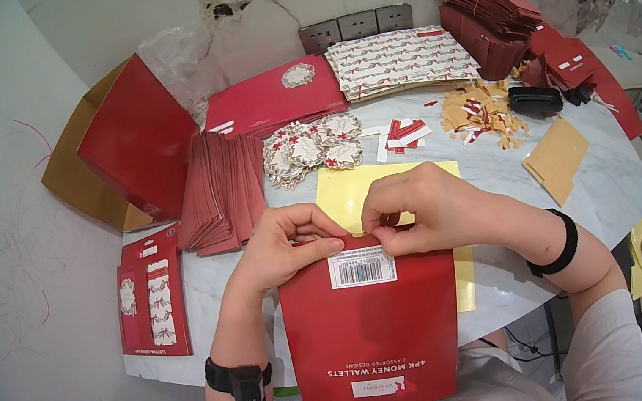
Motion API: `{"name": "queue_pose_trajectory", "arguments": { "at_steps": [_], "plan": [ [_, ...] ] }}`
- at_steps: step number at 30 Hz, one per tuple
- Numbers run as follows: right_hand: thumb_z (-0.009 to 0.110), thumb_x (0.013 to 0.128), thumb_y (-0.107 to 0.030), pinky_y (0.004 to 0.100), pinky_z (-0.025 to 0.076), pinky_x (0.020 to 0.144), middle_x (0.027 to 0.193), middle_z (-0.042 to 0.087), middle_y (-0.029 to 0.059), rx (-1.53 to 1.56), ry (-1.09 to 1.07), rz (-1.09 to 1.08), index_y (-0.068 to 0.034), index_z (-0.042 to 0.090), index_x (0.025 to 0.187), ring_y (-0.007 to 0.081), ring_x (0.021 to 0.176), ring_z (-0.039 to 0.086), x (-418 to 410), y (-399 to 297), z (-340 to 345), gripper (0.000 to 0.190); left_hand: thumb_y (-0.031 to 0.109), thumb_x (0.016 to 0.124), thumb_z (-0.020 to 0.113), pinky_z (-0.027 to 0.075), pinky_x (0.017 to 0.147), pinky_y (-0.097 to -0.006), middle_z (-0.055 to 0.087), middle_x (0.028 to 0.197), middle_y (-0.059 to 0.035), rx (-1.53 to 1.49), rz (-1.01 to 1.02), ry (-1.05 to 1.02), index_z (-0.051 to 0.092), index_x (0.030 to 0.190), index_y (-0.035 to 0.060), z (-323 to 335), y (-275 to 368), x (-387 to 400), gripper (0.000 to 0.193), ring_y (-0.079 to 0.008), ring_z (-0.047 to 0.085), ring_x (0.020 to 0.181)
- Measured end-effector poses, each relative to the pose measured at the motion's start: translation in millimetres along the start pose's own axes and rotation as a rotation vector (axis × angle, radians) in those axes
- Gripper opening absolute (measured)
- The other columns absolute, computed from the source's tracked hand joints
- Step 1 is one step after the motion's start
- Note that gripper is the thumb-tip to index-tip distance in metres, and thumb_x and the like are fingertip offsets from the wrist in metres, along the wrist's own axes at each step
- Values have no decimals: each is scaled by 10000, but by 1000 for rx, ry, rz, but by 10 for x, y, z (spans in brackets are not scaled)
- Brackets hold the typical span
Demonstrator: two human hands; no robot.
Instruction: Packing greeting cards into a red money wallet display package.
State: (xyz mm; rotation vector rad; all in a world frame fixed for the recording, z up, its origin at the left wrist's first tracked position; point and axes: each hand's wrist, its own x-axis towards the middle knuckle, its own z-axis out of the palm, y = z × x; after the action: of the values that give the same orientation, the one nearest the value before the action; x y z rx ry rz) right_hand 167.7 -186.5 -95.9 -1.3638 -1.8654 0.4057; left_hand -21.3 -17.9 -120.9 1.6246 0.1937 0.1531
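Observation:
A red cardboard money wallet pack (374, 320) lies in front of me with its printing upside down. It bears a barcode label (362, 268) near the far edge. My left hand (296, 240) pinches that far edge, thumb on top of the pack. Just right of it, my right hand (426, 211) grips the same edge with bent thumb and fingers; whether anything small sits between its fingertips is hidden. Beneath the pack and hands lies a yellow sheet (335, 191).
Red envelopes (223, 192) and an open carton (119, 152) stand left, with finished packs (151, 295) nearer. Wreath tags (315, 147), label strips (406, 134) and tan paper scraps (480, 114) lie beyond my hands. Patterned wallets (402, 60) lean by the wall sockets (358, 26). Brown card (558, 158) lies right.

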Motion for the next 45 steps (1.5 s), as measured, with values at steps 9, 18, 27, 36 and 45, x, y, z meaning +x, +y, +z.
{"name": "queue_pose_trajectory", "arguments": {
  "at_steps": [9, 18, 27, 36, 45],
  "plan": [
    [682, 728, -73, 360, 506, 589, 769, 604, 87, -122, -28, -65, -28, 614, 809, 273, 659, 631, 11, -28, -36, 115, 4, 853, 699, 518, 800, -236, 732, 1028, -98, 54, 51, 22, 696, 1162, 16, 18, -26, 3, 309, -111, 661, 892],
    [683, 727, -96, 350, 529, 577, 931, 580, 61, -345, -35, -283, -39, 603, 864, 249, 676, 632, -4, 30, 26, 169, 36, 846, 706, 496, 775, -258, 724, 950, -100, 188, 43, 6, 722, 1100, 14, 6, 9, 9, 255, -118, 636, 866],
    [617, 767, -97, 348, 550, 593, 965, 588, 100, -644, -209, -374, 29, 613, 822, 234, 782, 653, -20, -71, 25, 138, 21, 841, 700, 495, 779, -254, 729, 943, -91, 162, 13, -11, 729, 1089, 20, -6, -57, 42, 249, -111, 635, 861],
    [684, 852, -199, 349, 499, 589, 744, 632, 117, -152, 5, 114, -17, 630, 826, 271, 635, 638, 6, -11, -13, 191, 31, 858, 700, 509, 795, -234, 739, 968, -76, 117, -35, 13, 721, 1084, -8, 13, -92, 75, 230, -84, 646, 893],
    [675, 865, -343, 425, 506, 651, 693, 658, 149, -247, -124, 234, -54, 705, 810, 319, 691, 659, 7, -27, 32, 296, 12, 861, 705, 520, 748, -190, 715, 916, -60, -46, -52, -22, 688, 1005, -10, 77, -71, 70, 147, -73, 662, 840]
  ]
}}
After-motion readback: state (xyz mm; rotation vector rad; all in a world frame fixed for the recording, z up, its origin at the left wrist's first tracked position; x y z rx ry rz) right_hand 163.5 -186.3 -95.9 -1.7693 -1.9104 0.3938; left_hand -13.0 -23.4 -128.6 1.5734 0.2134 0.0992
